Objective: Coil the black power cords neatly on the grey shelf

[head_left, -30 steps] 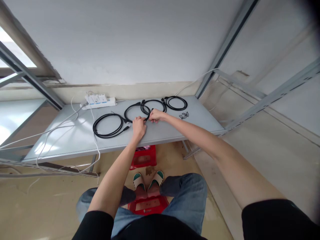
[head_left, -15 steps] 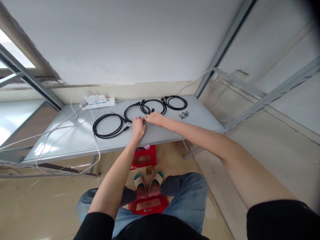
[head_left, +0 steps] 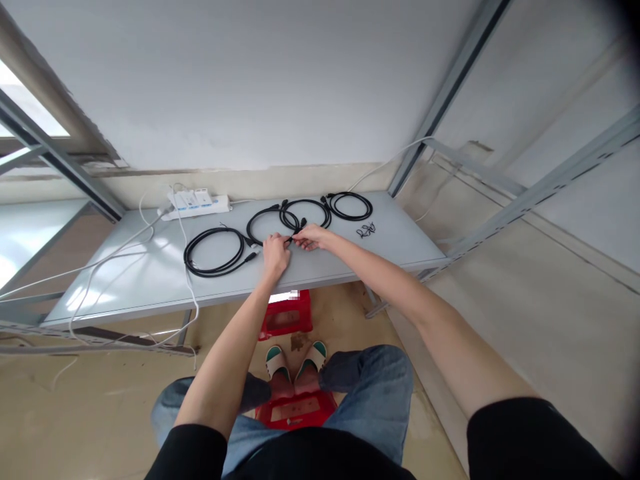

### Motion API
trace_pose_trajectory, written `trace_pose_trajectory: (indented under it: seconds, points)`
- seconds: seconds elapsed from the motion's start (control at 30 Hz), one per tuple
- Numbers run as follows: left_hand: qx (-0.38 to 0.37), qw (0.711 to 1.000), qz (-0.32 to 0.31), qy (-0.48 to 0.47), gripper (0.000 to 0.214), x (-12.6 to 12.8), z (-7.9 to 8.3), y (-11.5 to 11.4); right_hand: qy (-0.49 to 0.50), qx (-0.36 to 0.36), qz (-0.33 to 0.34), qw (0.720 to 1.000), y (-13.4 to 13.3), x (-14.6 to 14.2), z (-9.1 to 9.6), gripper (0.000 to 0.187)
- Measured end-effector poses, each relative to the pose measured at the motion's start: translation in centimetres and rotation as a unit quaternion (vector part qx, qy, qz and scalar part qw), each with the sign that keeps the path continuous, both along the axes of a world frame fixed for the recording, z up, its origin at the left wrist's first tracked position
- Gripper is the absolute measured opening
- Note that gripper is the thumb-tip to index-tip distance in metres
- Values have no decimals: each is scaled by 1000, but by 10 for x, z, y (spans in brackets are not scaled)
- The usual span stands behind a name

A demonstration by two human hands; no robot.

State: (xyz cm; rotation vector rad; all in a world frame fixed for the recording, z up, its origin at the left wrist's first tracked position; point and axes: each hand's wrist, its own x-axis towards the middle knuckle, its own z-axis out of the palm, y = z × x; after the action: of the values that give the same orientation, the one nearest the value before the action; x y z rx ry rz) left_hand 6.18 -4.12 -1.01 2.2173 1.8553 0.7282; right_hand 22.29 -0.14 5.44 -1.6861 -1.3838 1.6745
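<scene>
My left hand (head_left: 276, 255) is closed on the near side of a coiled black cable (head_left: 249, 230), resting on the grey shelf. My right hand (head_left: 311, 238) meets it there, thumb and fingers pinched beside the left fingertips; what they pinch is too small to make out. To the left lies another black cable coil (head_left: 215, 273), its plug ends pointing toward the hands. Behind my right hand is a third coil (head_left: 306, 201), partly overlapping the held one. A further coil (head_left: 350, 218) lies to the right. Several thin black ties (head_left: 367, 231) are scattered near it.
A white power strip (head_left: 195, 210) with plugs and adapters sits at the shelf's back left. White cords (head_left: 189, 287) run across the shelf (head_left: 320, 267) and hang over its front edge. Metal uprights (head_left: 425, 127) frame the shelf. A red stool (head_left: 286, 319) stands below.
My right hand has turned over slightly, so its bent fingers now show, and its forearm has shifted a little left. My left hand stays in place on the coil.
</scene>
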Motion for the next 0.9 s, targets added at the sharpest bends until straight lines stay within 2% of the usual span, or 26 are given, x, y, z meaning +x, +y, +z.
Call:
trace_pose_trajectory:
  seconds: [0.2, 0.5, 0.6, 0.7, 0.8, 0.9]
  points:
    - [-6, 1000, 0, 1, 44, 1, 3, -1, 51, -26, -7, 998, 3, 9, -6, 22]
    - [-14, 1000, -1, -3, 43, 1, 4, -1, -26, -35, -9, 999, 5, -6, 1, 19]
    - [-12, 1000, -4, -4, 44, 0, 3, -1, -77, -8, 7, 997, 2, -12, 4, 19]
    - [-12, 1000, -6, -2, 45, 0, 3, 0, -137, 65, 34, 988, -2, -14, 4, 15]
    - [-11, 1000, -4, -4, 46, 0, 3, -1, -230, 167, 90, 955, -5, -13, 4, 9]
    - [-12, 1000, -2, -11, 45, 0, 2, -1, -351, 291, 142, 879, -10, -14, 4, 6]
